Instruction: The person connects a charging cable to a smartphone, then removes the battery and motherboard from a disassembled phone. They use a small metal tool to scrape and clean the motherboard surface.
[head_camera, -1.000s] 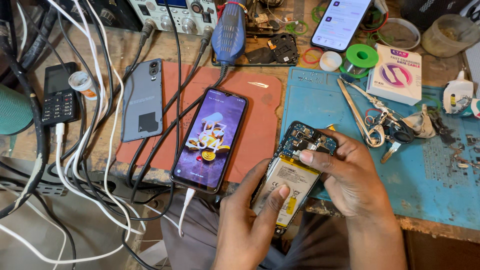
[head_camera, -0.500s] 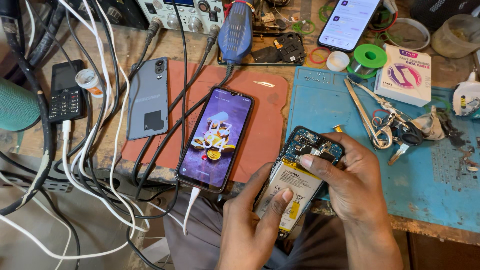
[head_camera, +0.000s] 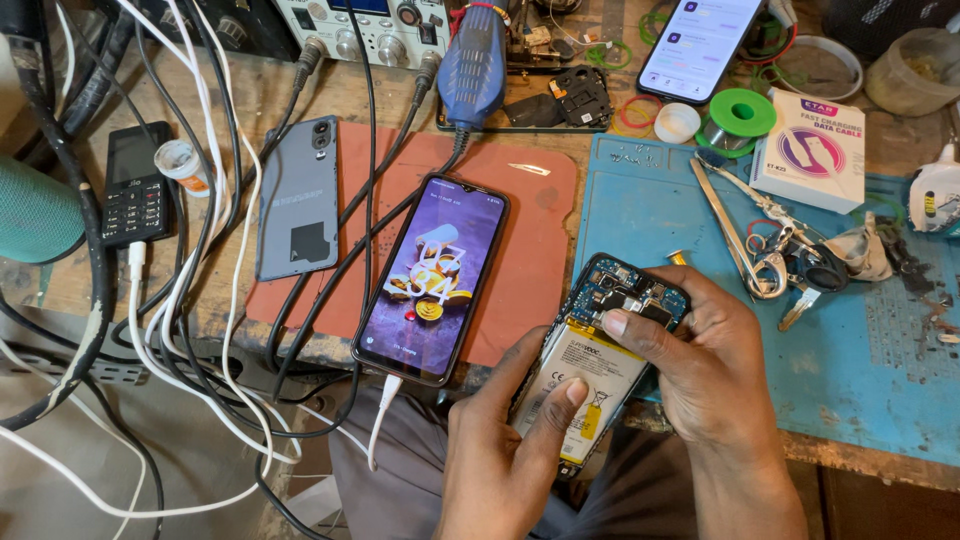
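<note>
My left hand (head_camera: 505, 450) and my right hand (head_camera: 700, 365) hold an opened phone (head_camera: 600, 350) with its back off, over the bench's front edge. Its white battery and blue circuit board face up. The left thumb lies on the battery's lower part. The right index fingertip presses near the board's lower edge. To the left, a lit phone (head_camera: 430, 280) lies face up on a reddish mat (head_camera: 520, 230), with a white cable plugged into its bottom end. A grey phone back cover (head_camera: 298, 198) lies further left.
Black and white cables (head_camera: 200, 300) hang over the left of the bench. A blue mat (head_camera: 850, 340) carries tweezers (head_camera: 735, 235), scissors and small parts. At the back stand a white box (head_camera: 812, 150), a green solder spool (head_camera: 740, 115), another lit phone (head_camera: 700, 45), a keypad phone (head_camera: 133, 195) and a power supply (head_camera: 360, 25).
Both hands stay on the opened phone. The right index finger has shifted slightly along the board's edge. The view has drifted a little.
</note>
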